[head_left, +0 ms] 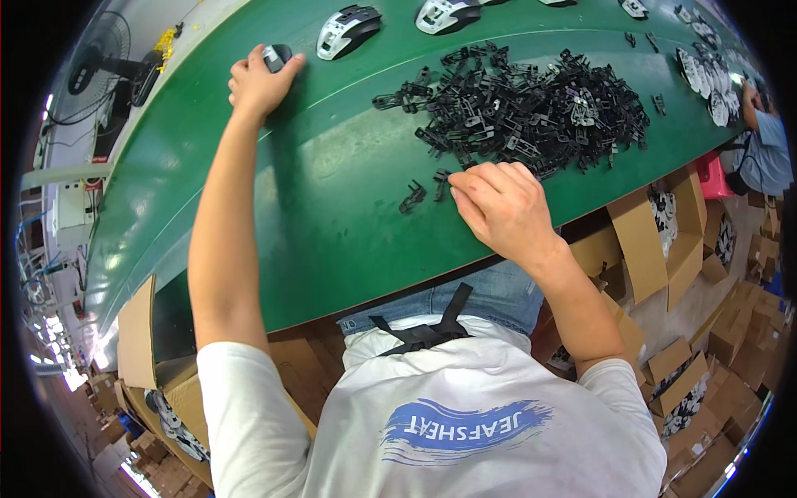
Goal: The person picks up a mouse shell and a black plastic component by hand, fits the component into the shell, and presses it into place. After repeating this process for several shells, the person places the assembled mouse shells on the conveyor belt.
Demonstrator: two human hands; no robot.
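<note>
At the far left of the green work surface (349,249), my left hand (261,83) is closed round a computer mouse shell (276,56), dark with a light grey part. Much of the shell is hidden by the fingers. My right hand (502,203) is curled, thumb and forefinger pinched at a small black plastic part (442,183) in front of the heap. Whether that part is lifted or still touches the surface is hard to see. Another black part (413,197) lies just left of it. Beyond my right hand spreads a large heap of black plastic parts (523,108).
White-and-black mouse shells (349,31) stand along the far side, another (448,15) to their right. Pale shells (706,83) lie stacked at the far right, near a person in blue (765,149). Open cardboard boxes (656,241) flank me below the edge. A fan (100,70) stands left.
</note>
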